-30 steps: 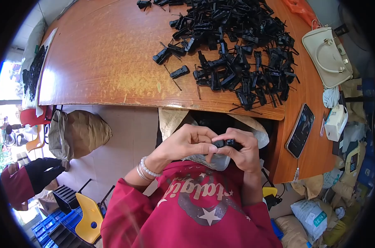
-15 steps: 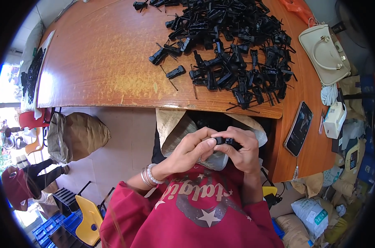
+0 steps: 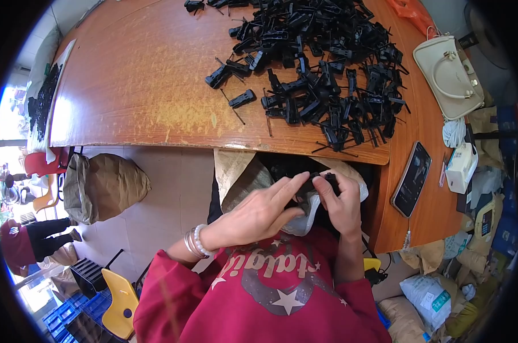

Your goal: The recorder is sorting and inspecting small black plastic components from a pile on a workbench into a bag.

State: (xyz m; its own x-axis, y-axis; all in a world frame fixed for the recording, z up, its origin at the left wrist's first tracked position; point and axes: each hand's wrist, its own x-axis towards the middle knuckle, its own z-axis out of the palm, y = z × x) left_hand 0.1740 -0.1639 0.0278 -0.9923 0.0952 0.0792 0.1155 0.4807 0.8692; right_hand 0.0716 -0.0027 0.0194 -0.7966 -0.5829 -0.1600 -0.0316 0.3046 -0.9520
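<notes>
Over an open woven sack (image 3: 230, 171) at the table's edge, my right hand (image 3: 343, 207) pinches a small black plastic part (image 3: 330, 178) between thumb and fingers. Much of the part is hidden by the hand. My left hand (image 3: 259, 210), wearing bracelets at the wrist, is beside it with fingers stretched out and thumb apart. Its fingertips reach the dark shapes next to the part; whether they touch it I cannot tell. Dark things lie inside the sack. On the table, a big pile of similar black plastic parts (image 3: 310, 103) with thin rods spreads out, one part (image 3: 242, 99) lying apart.
A wooden table (image 3: 127, 86) spans ahead. To the right lie a phone (image 3: 412, 178), a cream handbag (image 3: 448, 77) and a white box (image 3: 462, 166). A brown sack (image 3: 107, 187) and a yellow chair (image 3: 120, 306) stand at left. Another person (image 3: 27, 243) is at far left.
My left hand has loosened from the two-handed pinch, its fingers now straighter and thumb apart. My right hand has shifted slightly right with the black part. The person at far left has moved.
</notes>
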